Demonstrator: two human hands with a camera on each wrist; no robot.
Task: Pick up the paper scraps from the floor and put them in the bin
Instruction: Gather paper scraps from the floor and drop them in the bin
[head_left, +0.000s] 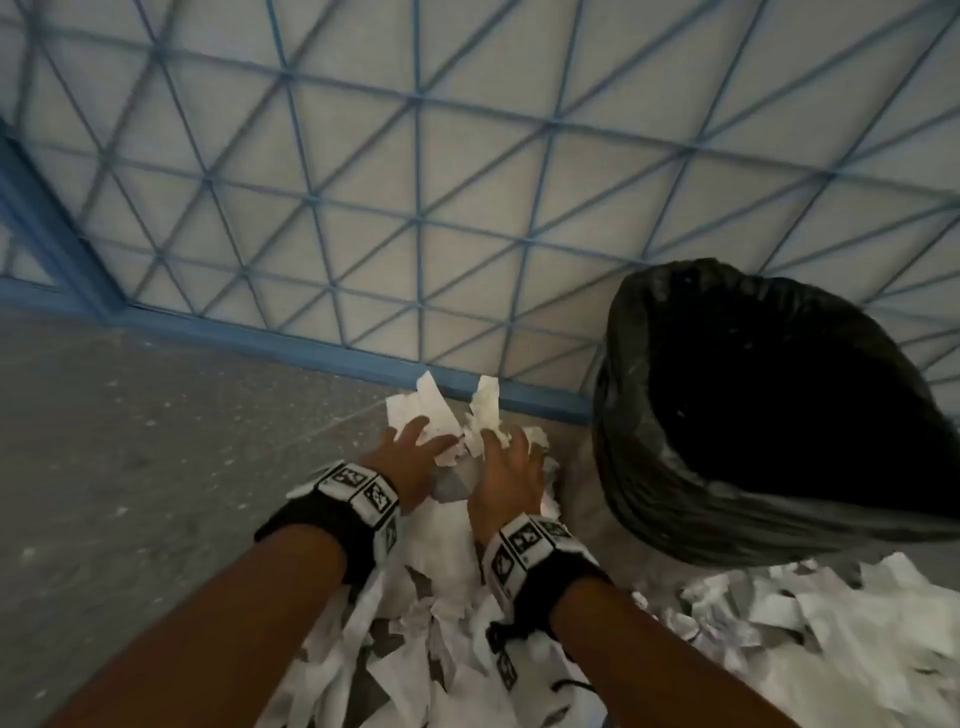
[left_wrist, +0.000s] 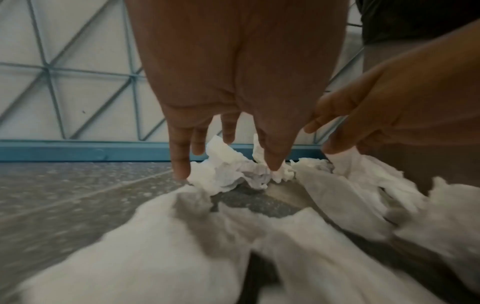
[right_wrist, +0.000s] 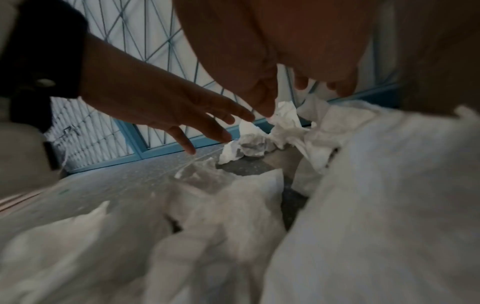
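Observation:
White paper scraps (head_left: 441, 587) lie in a thick heap on the grey floor, under and in front of my forearms. My left hand (head_left: 421, 441) lies on the heap's far end with fingers spread and straight, the fingertips (left_wrist: 182, 172) touching crumpled scraps (left_wrist: 228, 174). Beside it my right hand (head_left: 511, 447) rests on the same clump, its thumb (right_wrist: 269, 111) touching a crumpled scrap (right_wrist: 285, 121); two strips (head_left: 485, 405) stand up between the hands. The bin (head_left: 623, 467), lined with a black bag, stands just right of my right hand, mouth open.
A wall with a blue lattice (head_left: 415, 223) and a blue base rail (head_left: 291, 338) runs right behind the scraps. More scraps (head_left: 810, 613) lie in front of the bin. Bare speckled floor (head_left: 130, 441) stretches to the left.

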